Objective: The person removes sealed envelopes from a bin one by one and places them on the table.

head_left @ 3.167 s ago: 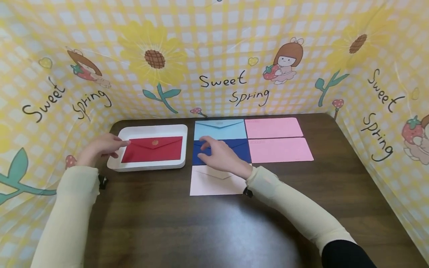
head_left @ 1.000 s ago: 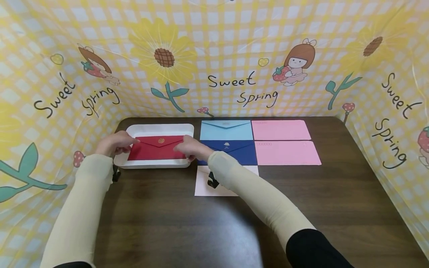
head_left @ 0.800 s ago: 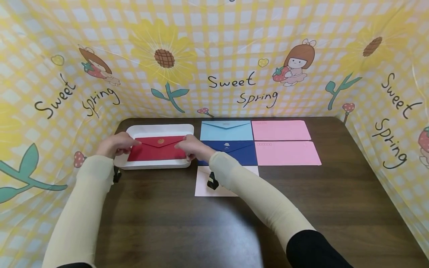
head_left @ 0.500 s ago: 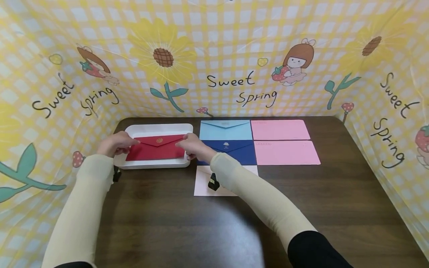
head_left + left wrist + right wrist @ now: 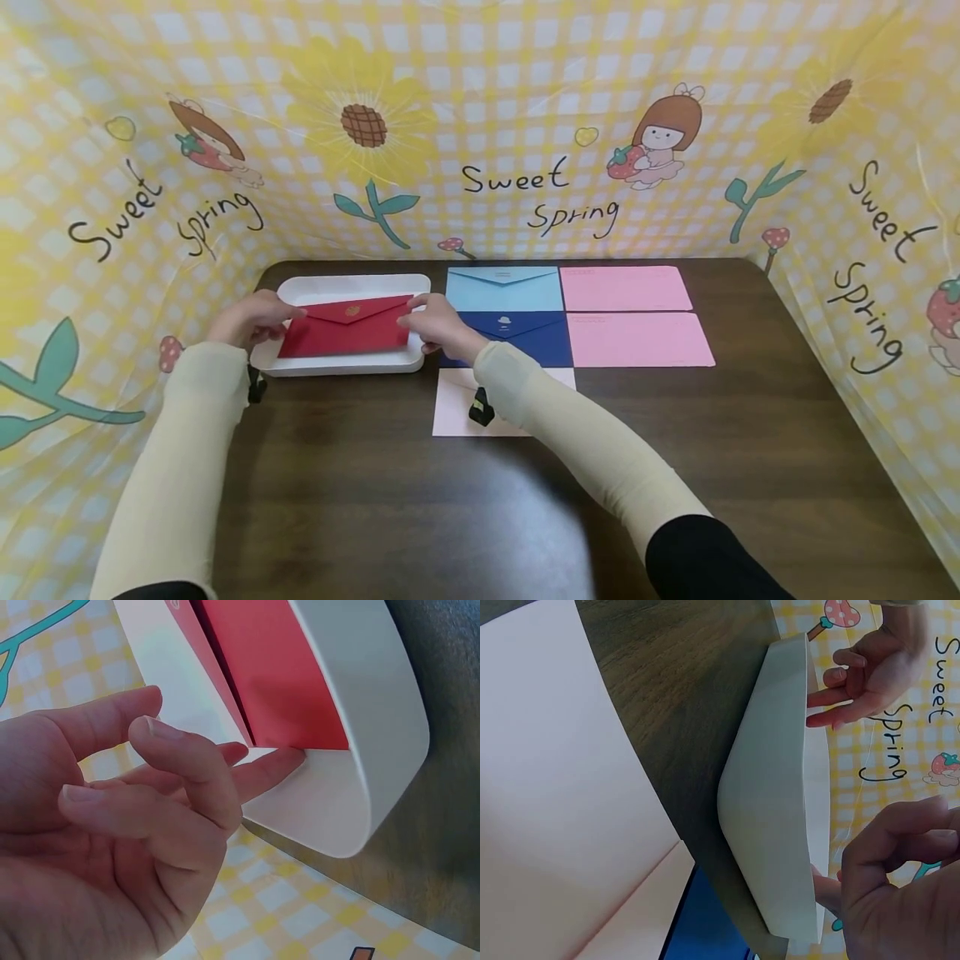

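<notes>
A red envelope (image 5: 348, 332) with a gold seal lies in a shallow white tray (image 5: 352, 287). My right hand (image 5: 441, 323) pinches its right end, which is tilted up a little off the tray floor. At the opposite end, my left hand (image 5: 251, 318) touches the envelope with extended fingers. The left wrist view shows two fingertips (image 5: 281, 769) at that short edge, other fingers curled loosely away. In the right wrist view, the tray wall (image 5: 772, 780) hides the envelope and part of my right hand.
Right of the tray lie a light blue envelope (image 5: 502, 293), a dark blue envelope (image 5: 525, 346) and a pale pink envelope (image 5: 453, 408), partly under my right wrist. Two pink envelopes (image 5: 626, 288) lie beyond them on the brown table (image 5: 337, 500). A patterned cloth (image 5: 525, 108) surrounds the table.
My right hand has come left from above the dark blue envelope to the red envelope's right end. That end has since risen slightly and shifted left. The left hand stays at the left end.
</notes>
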A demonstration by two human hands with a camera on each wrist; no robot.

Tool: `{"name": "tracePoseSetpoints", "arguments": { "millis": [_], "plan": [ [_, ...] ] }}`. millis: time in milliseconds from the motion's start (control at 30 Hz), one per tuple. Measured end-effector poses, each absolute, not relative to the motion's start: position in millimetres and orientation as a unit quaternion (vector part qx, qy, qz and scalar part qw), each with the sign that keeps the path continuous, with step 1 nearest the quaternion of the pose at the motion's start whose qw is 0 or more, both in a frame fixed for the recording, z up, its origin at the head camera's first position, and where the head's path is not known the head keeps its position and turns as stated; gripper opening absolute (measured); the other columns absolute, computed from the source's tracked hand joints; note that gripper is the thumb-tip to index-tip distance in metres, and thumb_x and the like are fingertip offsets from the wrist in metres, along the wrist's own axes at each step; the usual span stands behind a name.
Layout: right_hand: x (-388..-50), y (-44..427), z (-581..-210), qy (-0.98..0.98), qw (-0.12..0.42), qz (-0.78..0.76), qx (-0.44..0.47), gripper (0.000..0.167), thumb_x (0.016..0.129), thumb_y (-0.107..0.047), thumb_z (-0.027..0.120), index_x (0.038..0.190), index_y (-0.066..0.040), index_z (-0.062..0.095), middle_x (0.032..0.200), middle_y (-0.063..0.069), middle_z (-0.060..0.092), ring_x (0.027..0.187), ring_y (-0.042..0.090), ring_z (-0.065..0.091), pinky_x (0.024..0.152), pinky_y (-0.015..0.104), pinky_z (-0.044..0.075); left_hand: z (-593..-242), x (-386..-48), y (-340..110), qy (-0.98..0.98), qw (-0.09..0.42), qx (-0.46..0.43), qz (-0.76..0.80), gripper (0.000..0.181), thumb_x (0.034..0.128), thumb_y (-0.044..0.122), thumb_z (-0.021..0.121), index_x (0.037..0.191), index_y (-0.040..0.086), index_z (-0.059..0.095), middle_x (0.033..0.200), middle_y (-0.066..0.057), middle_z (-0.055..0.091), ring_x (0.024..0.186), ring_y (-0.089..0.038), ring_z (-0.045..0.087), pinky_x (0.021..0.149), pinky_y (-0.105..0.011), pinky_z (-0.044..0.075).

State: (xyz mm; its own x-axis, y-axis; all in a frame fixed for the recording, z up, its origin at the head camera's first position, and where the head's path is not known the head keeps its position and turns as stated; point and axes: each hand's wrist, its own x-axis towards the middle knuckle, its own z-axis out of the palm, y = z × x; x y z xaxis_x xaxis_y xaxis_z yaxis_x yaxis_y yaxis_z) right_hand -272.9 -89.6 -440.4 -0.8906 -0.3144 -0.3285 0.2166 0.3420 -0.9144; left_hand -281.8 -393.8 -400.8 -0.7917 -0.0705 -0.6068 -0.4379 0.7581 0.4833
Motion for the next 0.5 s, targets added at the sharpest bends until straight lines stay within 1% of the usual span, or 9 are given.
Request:
{"name": "tracePoseSetpoints", "arguments": {
  "millis": [100,200,267,367,433,500],
  "plan": [
    [-273.1,-89.4,-439.5,0.785,0.230,-0.574,-0.031,0.046,0.102,-0.017,0.070,0.143,-0.001,0.057,0.086,0.011,0.054,0.045,0.015,0.038,0.047,0.023,0.043,-400.8,-282.9,-396.8,0.889,0.291,-0.146,0.321,0.033,0.1069,0.029,0.057,0.094,0.000,0.052,0.061,-0.001,0.053,0.050,-0.008,0.043,0.053,-0.020,0.036],
    [-272.8,-89.1,-438.8,0.790,0.228,-0.568,-0.032,0.046,0.101,-0.017,0.071,0.142,-0.001,0.059,0.088,0.010,0.055,0.045,0.015,0.039,0.048,0.024,0.043,-400.7,-282.7,-399.4,0.887,0.290,-0.148,0.327,0.034,0.1071,0.029,0.057,0.098,-0.003,0.054,0.062,-0.002,0.053,0.050,-0.009,0.043,0.053,-0.020,0.037],
    [-272.4,-88.8,-438.6,0.793,0.228,-0.563,-0.033,0.046,0.101,-0.017,0.072,0.142,-0.002,0.059,0.087,0.009,0.055,0.046,0.015,0.040,0.048,0.024,0.044,-400.6,-282.4,-400.8,0.888,0.289,-0.149,0.324,0.035,0.1074,0.029,0.057,0.094,-0.003,0.057,0.062,-0.002,0.053,0.050,-0.009,0.042,0.052,-0.020,0.037],
    [-272.0,-87.6,-438.1,0.796,0.228,-0.560,-0.033,0.045,0.101,-0.018,0.072,0.142,-0.002,0.060,0.088,0.011,0.056,0.047,0.016,0.041,0.049,0.025,0.044,-400.5,-282.5,-402.7,0.889,0.287,-0.152,0.323,0.036,0.1077,0.029,0.057,0.088,-0.001,0.061,0.062,-0.002,0.053,0.050,-0.009,0.042,0.052,-0.021,0.037],
    [-272.3,-86.9,-437.4,0.796,0.226,-0.561,-0.032,0.045,0.101,-0.017,0.072,0.142,-0.002,0.061,0.092,0.013,0.059,0.049,0.016,0.042,0.049,0.025,0.044,-400.7,-283.4,-403.7,0.892,0.284,-0.149,0.320,0.036,0.1072,0.028,0.058,0.085,0.000,0.061,0.062,-0.002,0.053,0.050,-0.009,0.042,0.052,-0.022,0.038],
    [-272.8,-86.1,-436.5,0.796,0.222,-0.563,-0.031,0.045,0.100,-0.017,0.073,0.142,-0.002,0.061,0.096,0.014,0.062,0.050,0.017,0.043,0.050,0.026,0.045,-400.3,-284.4,-403.8,0.894,0.278,-0.147,0.319,0.033,0.1057,0.027,0.061,0.085,0.000,0.060,0.062,-0.002,0.052,0.051,-0.010,0.043,0.053,-0.023,0.038]
  ]
}}
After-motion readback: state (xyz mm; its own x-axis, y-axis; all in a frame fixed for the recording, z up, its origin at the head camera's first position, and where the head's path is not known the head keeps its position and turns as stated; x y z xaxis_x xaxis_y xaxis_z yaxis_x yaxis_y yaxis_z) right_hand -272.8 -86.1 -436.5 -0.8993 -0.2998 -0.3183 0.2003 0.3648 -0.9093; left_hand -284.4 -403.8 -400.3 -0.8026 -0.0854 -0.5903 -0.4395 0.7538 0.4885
